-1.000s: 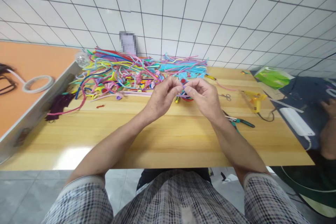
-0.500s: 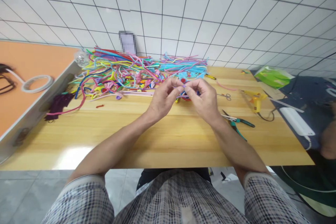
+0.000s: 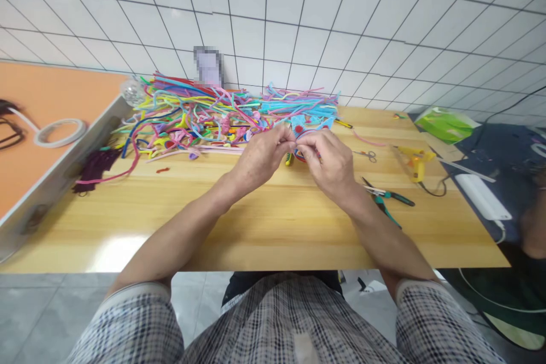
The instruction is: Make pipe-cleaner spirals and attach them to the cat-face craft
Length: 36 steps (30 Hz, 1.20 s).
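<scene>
My left hand (image 3: 265,154) and my right hand (image 3: 329,164) meet over the back middle of the table, both closed with thumbs and forefingers pinched. Between the fingertips is a thin purple pipe cleaner (image 3: 303,132), mostly hidden by the fingers. Just behind them lies a light blue fuzzy piece with red spots (image 3: 298,123). A yellow-and-black tool (image 3: 289,159) shows below the fingertips, and red and blue bits lie partly under my right hand. To the left spreads a big heap of coloured pipe cleaners (image 3: 187,116).
On the right lie small scissors (image 3: 370,156), green-handled pliers (image 3: 386,196), a yellow glue gun (image 3: 417,164) and a white power strip (image 3: 482,196). A dark purple cloth-like piece (image 3: 98,170) lies at left. A phone-like object (image 3: 209,67) leans on the tiled wall. Another person's arm shows at far right.
My left hand has turned so its back shows more, and my right fingers have curled further inward. The purple pipe cleaner shows less between the thumbs; the yellow-and-black tool shows more.
</scene>
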Motion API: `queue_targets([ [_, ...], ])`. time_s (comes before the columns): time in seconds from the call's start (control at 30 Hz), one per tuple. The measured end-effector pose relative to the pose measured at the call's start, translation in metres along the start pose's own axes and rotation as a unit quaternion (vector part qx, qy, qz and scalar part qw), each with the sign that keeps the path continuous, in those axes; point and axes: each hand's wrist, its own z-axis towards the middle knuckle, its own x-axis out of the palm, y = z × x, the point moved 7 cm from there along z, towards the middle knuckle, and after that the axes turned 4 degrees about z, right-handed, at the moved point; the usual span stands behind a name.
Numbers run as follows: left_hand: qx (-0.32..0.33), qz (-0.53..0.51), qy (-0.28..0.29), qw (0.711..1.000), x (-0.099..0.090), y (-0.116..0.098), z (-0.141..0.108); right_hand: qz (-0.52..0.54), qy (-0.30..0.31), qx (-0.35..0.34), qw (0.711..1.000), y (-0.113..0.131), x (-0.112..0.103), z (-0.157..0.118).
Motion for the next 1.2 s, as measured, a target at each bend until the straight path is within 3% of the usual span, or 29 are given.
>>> queue_targets([
  [0.13, 0.019, -0.039, -0.021, 0.999, 0.000, -0.002, -0.001, 0.088, -0.020, 0.095, 0.991, -0.009, -0.002, 0.001],
  [0.3, 0.008, -0.116, -0.046, 0.992, 0.004, 0.001, -0.002, 0.256, -0.027, 0.204, 0.945, -0.022, 0.007, -0.002],
  [0.53, -0.074, -0.305, -0.038, 0.949, 0.019, 0.009, -0.003, 0.370, -0.021, 0.260, 0.891, -0.031, 0.019, -0.007],
  [0.73, -0.140, -0.395, -0.062, 0.906, 0.036, 0.022, -0.009, 0.361, -0.039, 0.260, 0.895, -0.033, 0.025, -0.011],
  [0.83, -0.129, -0.361, -0.057, 0.922, 0.035, 0.026, -0.009, 0.267, -0.051, 0.212, 0.939, -0.030, 0.017, -0.010],
  [0.93, -0.062, -0.227, -0.047, 0.971, 0.021, 0.020, -0.004, 0.105, -0.049, 0.116, 0.986, -0.017, 0.004, -0.006],
  [1.07, 0.030, -0.029, -0.053, 0.998, 0.002, 0.006, -0.002, 0.025, -0.036, 0.056, 0.997, -0.007, -0.002, -0.003],
  [1.2, 0.060, 0.020, -0.074, 0.995, -0.001, -0.002, -0.006, 0.106, -0.039, 0.117, 0.987, -0.014, 0.002, -0.005],
])
